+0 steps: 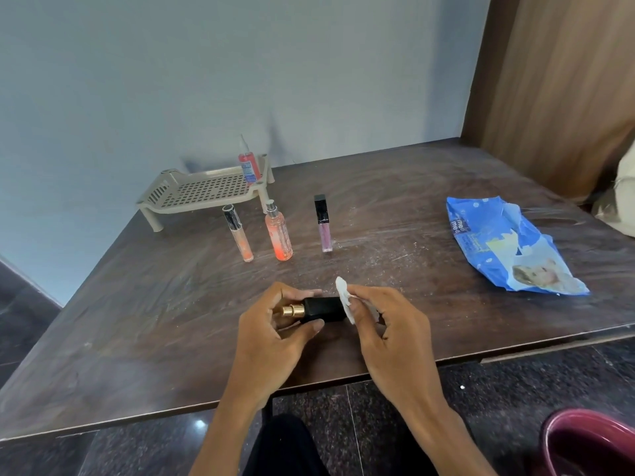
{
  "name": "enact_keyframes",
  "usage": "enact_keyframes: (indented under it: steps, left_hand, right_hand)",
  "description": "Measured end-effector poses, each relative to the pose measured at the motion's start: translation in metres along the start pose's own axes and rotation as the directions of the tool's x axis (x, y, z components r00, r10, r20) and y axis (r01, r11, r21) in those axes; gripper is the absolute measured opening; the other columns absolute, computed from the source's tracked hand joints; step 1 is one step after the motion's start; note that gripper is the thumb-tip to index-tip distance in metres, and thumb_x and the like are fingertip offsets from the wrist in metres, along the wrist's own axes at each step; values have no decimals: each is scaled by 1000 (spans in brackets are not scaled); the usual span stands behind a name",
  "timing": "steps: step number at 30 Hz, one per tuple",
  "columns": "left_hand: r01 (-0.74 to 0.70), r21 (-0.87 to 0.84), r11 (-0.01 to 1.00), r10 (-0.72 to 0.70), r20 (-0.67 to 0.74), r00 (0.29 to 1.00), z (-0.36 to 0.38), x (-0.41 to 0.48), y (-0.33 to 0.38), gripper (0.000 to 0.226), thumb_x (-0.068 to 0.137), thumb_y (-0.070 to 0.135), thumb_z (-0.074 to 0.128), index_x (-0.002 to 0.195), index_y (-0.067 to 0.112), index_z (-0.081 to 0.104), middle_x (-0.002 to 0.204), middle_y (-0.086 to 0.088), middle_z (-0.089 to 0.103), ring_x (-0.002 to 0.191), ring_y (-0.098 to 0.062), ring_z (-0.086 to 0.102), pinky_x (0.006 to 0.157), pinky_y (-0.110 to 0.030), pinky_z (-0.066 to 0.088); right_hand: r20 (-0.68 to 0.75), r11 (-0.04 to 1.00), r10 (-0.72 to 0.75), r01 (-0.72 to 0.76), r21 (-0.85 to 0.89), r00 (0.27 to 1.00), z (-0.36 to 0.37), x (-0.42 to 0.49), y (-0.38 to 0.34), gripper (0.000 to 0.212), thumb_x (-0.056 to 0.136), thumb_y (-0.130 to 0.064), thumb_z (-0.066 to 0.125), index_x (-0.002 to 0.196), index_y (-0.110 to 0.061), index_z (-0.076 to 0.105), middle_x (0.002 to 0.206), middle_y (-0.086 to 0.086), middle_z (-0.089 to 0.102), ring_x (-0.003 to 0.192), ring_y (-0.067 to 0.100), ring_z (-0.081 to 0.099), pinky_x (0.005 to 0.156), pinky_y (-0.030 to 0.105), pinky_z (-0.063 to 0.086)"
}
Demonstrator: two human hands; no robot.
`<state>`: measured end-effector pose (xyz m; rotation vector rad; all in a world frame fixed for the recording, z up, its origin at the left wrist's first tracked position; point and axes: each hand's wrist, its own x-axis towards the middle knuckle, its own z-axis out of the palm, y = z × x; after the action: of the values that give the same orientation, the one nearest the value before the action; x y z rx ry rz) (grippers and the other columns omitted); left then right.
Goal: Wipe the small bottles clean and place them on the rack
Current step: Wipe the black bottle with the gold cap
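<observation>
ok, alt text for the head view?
A person's left hand holds a black gold-topped bottle sideways over a dark table while the right hand holds a white wipe against its base. Beyond: an orange tube, an orange spray bottle, a purple tube, a beige rack carrying a red bottle, and a blue wipes pack.

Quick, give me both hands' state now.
Left hand: grips the black bottle.
Right hand: pinches the white wipe against the bottle's end.

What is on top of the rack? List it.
One red bottle with a clear nozzle stands upright near the right end of the rack. The shelf patch behind the bottle is covered.
</observation>
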<state>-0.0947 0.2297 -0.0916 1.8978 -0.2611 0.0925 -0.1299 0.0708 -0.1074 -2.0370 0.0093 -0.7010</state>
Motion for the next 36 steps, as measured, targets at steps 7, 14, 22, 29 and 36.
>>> enact_keyframes:
  steps: [7,14,22,29,36]
  left_hand:
    - [-79,87,993,85,-76,993,3,-2,-5,32,72,1,85,89,22,68,94,20,76,86,1,74,77,-20,59]
    - [-97,185,978,120,-118,986,0,-4,-9,34,74,-6,79,85,24,67,81,18,73,72,3,70,64,-9,51]
    - [-34,120,992,48,-116,992,3,-2,-9,31,74,4,84,91,24,67,90,23,76,83,7,72,76,-14,57]
    - [-71,185,980,86,-76,993,2,-2,-6,36,77,-2,80,85,27,62,84,30,70,73,10,69,63,-3,49]
    - [-47,97,994,55,-92,994,4,-3,-12,30,75,6,84,94,21,66,86,16,77,82,4,73,75,-17,59]
  right_hand:
    - [27,979,-48,53,-196,998,13,3,-6,21,93,-11,58,110,-13,69,94,-5,59,77,6,57,72,4,41]
    - [82,981,-99,111,-158,992,30,-9,-33,21,96,-19,53,112,-19,67,98,-10,55,81,5,56,69,14,48]
    - [20,975,5,-1,-223,1000,19,9,-6,21,93,-10,58,110,-9,71,92,-5,59,75,5,57,70,2,39]
    - [154,968,-109,139,-206,982,30,-2,-35,21,96,-17,54,112,-18,68,95,-8,55,77,6,55,64,14,48]
    - [88,970,87,-64,-236,992,13,25,0,21,95,-11,55,107,-13,71,87,-7,62,75,-1,53,69,1,35]
